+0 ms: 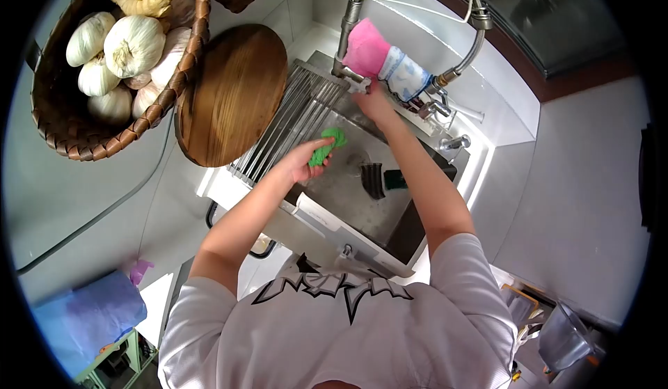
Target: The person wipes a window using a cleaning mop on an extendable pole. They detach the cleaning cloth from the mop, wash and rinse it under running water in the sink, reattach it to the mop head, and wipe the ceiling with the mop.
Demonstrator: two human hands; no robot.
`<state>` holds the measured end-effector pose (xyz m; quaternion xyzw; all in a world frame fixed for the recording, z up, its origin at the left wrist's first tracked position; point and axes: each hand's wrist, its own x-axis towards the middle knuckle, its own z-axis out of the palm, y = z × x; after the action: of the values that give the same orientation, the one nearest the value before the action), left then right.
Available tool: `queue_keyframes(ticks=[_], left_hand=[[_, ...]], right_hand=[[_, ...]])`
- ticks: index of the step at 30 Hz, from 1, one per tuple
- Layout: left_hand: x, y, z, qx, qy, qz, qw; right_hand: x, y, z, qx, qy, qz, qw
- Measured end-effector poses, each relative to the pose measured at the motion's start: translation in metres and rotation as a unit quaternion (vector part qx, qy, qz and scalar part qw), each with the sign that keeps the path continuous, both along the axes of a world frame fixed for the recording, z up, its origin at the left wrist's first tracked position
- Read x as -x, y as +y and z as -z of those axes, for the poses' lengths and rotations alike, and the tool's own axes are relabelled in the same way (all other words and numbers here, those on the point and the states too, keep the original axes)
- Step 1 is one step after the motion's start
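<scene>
My left hand (311, 161) is closed round a bunched green cloth (327, 147) above the metal sink (351, 211), beside the roll-out drying rack (292, 114). Farther back, my right hand (371, 104) reaches to the metal faucet fitting (356, 83), just below a hanging pink cloth (367, 46). The fingers of that hand are mostly hidden, so its grip cannot be made out. A black curved object (372, 181) and a dark green pad (395, 179) lie in the sink.
A woven basket of garlic and ginger (198, 48) is at the upper left, next to a round wooden board (233, 97). Behind the sink stand a blue-and-white cloth (406, 76), a spring hose (350, 24) and a tap (456, 143).
</scene>
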<state>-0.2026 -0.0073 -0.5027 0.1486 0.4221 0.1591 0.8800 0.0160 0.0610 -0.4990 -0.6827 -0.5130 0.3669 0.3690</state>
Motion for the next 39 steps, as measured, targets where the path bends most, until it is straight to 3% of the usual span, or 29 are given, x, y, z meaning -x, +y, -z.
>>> queue_keyframes(ticks=[2,3,5,8,11,14,18,20,25,29,32,35,38,39], left_hand=[[-0.005,0.004,0.003,0.066,-0.052,-0.001,0.997],[-0.007,0.005,0.000,0.073,-0.078,0.010,0.994],[-0.013,0.003,-0.010,0.091,-0.130,0.032,0.987],[-0.028,-0.002,-0.028,0.117,-0.176,0.160,0.964],[-0.037,-0.007,-0.037,-0.008,-0.161,0.305,0.938],[-0.047,-0.015,-0.083,-0.263,0.044,0.427,0.864],[-0.056,-0.022,-0.126,-0.521,0.098,0.287,0.797],[-0.059,-0.020,-0.149,-0.500,0.073,0.271,0.819],[-0.063,-0.040,-0.184,-0.484,0.099,0.173,0.852],[-0.059,-0.042,-0.180,-0.367,0.076,0.176,0.910],[-0.058,-0.049,-0.189,-0.420,0.107,0.182,0.883],[-0.072,-0.060,-0.178,-0.697,0.056,0.013,0.715],[-0.069,-0.068,-0.206,-0.802,0.016,0.127,0.584],[-0.068,-0.070,-0.211,-0.740,0.011,0.144,0.657]], right_hand=[[-0.006,-0.035,-0.009,-0.054,-0.017,-0.087,0.995],[-0.006,-0.057,-0.024,-0.119,-0.087,-0.162,0.976],[-0.003,-0.096,-0.059,-0.238,-0.223,-0.304,0.895],[-0.008,-0.127,-0.064,-0.235,-0.255,-0.321,0.881],[-0.022,-0.143,-0.074,-0.106,-0.309,-0.343,0.881],[-0.037,-0.159,-0.077,-0.157,-0.367,-0.305,0.865],[-0.041,-0.184,-0.123,-0.108,-0.173,-0.193,0.960],[-0.037,-0.197,-0.143,-0.121,-0.021,-0.147,0.982],[-0.033,-0.218,-0.170,-0.195,-0.053,-0.064,0.977],[-0.016,-0.242,-0.191,-0.213,-0.092,0.042,0.972],[-0.020,-0.243,-0.180,-0.357,-0.161,0.035,0.920],[-0.027,-0.245,-0.200,-0.281,-0.050,0.021,0.958],[-0.028,-0.238,-0.213,-0.193,0.188,0.012,0.963],[-0.030,-0.235,-0.214,-0.161,0.284,0.019,0.945]])
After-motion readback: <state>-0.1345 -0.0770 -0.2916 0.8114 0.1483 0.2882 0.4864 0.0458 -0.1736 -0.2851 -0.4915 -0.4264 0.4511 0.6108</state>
